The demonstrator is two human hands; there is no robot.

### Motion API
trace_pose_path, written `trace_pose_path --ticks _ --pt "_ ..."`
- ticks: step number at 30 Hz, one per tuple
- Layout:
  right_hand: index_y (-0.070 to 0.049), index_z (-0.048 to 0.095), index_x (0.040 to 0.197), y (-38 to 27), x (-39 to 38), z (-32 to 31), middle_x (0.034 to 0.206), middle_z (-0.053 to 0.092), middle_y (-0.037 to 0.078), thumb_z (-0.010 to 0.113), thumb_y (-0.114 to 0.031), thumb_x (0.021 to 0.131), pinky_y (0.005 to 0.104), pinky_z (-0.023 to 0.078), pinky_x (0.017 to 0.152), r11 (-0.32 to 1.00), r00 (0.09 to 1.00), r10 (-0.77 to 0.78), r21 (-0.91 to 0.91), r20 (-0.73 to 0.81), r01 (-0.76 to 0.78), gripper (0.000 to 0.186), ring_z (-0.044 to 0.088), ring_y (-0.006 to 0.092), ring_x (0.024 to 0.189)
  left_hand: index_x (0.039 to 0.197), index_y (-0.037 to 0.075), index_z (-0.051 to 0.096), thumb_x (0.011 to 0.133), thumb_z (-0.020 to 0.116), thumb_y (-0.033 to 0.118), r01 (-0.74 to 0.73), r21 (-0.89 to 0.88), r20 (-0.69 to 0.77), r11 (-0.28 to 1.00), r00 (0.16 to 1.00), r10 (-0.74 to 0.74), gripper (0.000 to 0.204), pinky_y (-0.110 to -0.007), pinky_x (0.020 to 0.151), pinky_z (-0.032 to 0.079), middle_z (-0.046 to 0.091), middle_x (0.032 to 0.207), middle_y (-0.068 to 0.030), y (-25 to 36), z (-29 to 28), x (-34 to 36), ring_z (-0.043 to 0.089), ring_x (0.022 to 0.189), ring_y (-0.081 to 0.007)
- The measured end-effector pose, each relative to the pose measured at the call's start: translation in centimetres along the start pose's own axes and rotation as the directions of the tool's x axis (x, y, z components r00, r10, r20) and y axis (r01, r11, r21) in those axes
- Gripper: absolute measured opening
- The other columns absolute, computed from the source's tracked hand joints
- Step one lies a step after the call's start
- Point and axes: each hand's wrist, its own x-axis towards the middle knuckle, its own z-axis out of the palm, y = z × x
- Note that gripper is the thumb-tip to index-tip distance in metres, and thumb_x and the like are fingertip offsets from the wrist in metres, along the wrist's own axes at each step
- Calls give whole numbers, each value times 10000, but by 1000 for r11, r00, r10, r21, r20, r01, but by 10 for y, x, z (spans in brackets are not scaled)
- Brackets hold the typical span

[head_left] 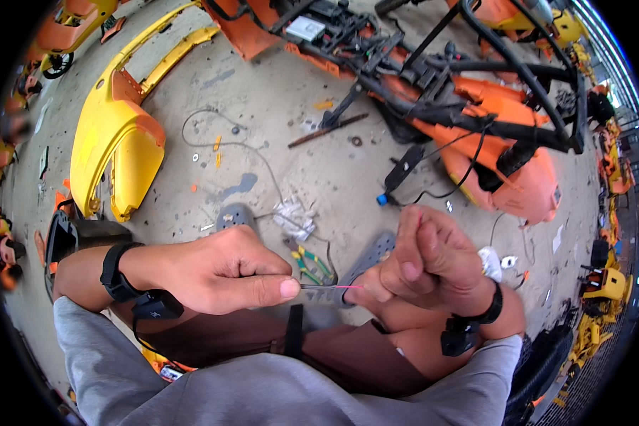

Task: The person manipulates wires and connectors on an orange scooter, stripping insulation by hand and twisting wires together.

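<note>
Between my hands, above my lap, runs a thin dark cable (pixel 318 286) with a pink-red wire at its right end. My left hand (pixel 227 273) is closed, pinching the cable between thumb and forefinger. My right hand (pixel 433 263) is curled, with its lower fingers at the pink-red end of the wire. A small reddish bit shows by its raised thumb and forefinger; I cannot tell whether it is the same wire. On the floor beyond, between my grey clogs (pixel 236 215), lie pliers (pixel 312 264) with green and yellow handles.
A crumpled white wrapping (pixel 295 219) lies by the pliers. At the far left stands a yellow body panel (pixel 117 142). An orange vehicle (pixel 497 174) with a black tube frame fills the far right, a black cable with a blue plug (pixel 383 200) hanging from it.
</note>
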Motion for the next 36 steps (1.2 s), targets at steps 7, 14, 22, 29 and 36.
trace_pose_path --ticks 7,14,22,29,36 --pt "-83 487 857 -14 6 7 502 242 -47 411 -347 1001 287 268 538 996 999 19 -86 -49 -23 310 196 82 444 678 1 482 988 484 284 69 -34 -55 997 996 -71 420 -285 442 271 347 522 21 10 -1 -4 272 482 -66" --pt "-107 485 919 -19 21 17 478 238 -43 261 -371 1031 285 300 519 998 997 -27 -63 -66 23 364 210 93 405 834 7 567 972 515 195 135 299 -187 945 979 -80 239 -306 474 375 441 531 -57 37 9 11 502 486 -112" --pt "-75 515 1029 -6 34 17 666 459 34 316 -389 1010 342 411 700 992 991 -114 48 -69 118 373 482 168 623 950 -11 595 914 578 167 -62 515 -272 855 934 231 182 -326 538 474 596 658 -119 11 19 31 609 586 -164" --pt "-21 517 1162 8 30 4 923 570 102 403 -366 982 391 428 858 990 989 -128 -74 -71 122 406 566 250 891 919 -55 604 878 546 124 55 300 -325 952 944 48 192 -370 647 484 630 752 -191 9 23 32 616 669 -258" --pt "-105 601 980 -5 28 4 550 447 2 248 -370 1030 391 442 764 976 955 -178 -169 -238 140 445 503 189 546 994 -33 642 899 598 217 141 219 -228 965 970 -90 271 -262 513 414 585 634 -49 22 16 24 491 572 -79"
